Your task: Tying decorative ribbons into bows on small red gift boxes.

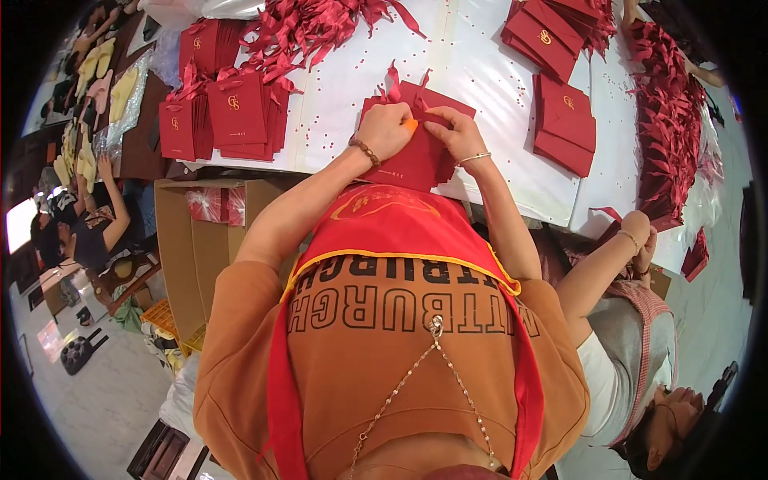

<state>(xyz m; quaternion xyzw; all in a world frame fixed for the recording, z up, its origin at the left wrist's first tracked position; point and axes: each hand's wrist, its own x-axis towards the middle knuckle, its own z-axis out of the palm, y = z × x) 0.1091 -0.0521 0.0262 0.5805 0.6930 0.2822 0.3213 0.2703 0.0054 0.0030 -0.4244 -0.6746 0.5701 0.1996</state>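
Observation:
In front of my chest a red paper gift bag (402,164) lies at the table's near edge, on top of more red card. My left hand (386,132) is closed at the upper part of this bag, with a small orange piece (410,125) showing at its fingertips. I cannot tell whether the orange piece is held or worn. Close by, my right hand (456,134) pinches the bag's top edge between thumb and fingers. Red ribbon ends (393,78) stick up beyond the hands. What lies inside the left fist is hidden.
Stacked red bags (238,112) and a ribbon heap (296,36) occupy the left of the white table (472,72). More bags (564,120) lie right, beside a long ribboned row (660,120). An open cardboard box (192,256) stands below left. Another person's arm (596,260) is at right.

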